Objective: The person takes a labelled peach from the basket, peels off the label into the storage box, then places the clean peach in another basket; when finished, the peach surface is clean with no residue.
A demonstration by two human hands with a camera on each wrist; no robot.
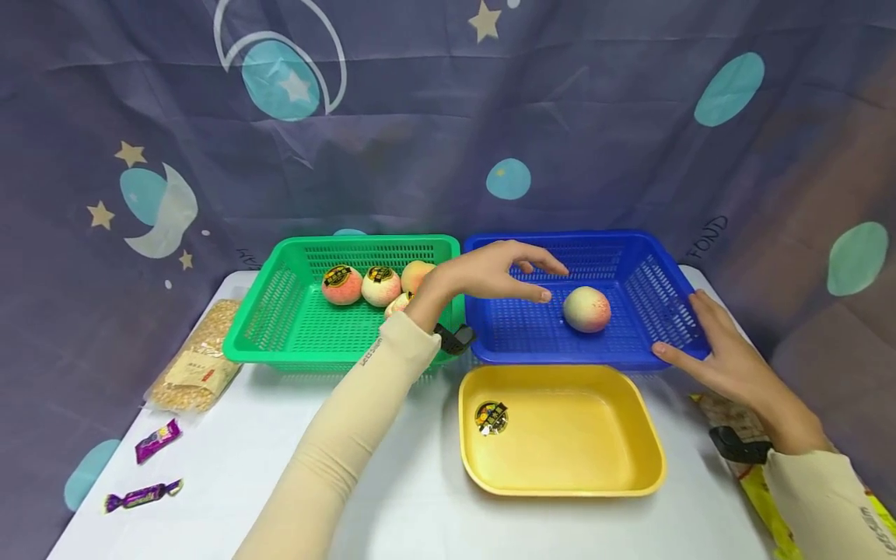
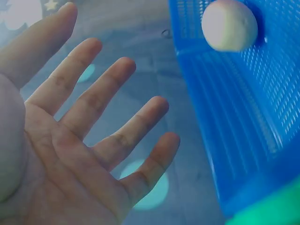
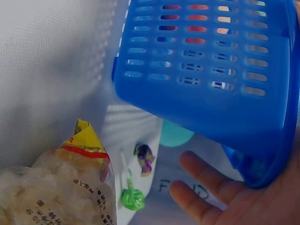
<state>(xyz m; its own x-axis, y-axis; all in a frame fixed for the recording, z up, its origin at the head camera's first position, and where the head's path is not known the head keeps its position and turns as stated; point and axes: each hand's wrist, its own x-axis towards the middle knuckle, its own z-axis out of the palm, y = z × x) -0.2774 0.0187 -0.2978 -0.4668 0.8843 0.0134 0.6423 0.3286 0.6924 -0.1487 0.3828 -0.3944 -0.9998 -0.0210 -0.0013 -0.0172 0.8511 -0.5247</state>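
Makeshift nook: table [image 1: 406,486], starry curtain [image 1: 420,155]

Soft, even light fills the head view, faint shadow greying the table [image 1: 392,474] below the left hand [image 1: 493,271]. The left wrist view is dim, bluish, hazy, glare bleaching the backdrop [image 2: 21,15] beyond it. Past the right hand [image 3: 246,201], bright stripes cross shadow beside the blue basket [image 3: 197,105].

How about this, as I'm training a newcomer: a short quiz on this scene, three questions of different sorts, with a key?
1. What colour is the basket holding just one peach?
2. True or false: the left hand is gripping that peach.
3. What lies in the yellow tray: (a) a candy, (b) a spoon, (c) a sticker?

Key: 1. Blue. 2. False; a gap shows between them. 3. (c).
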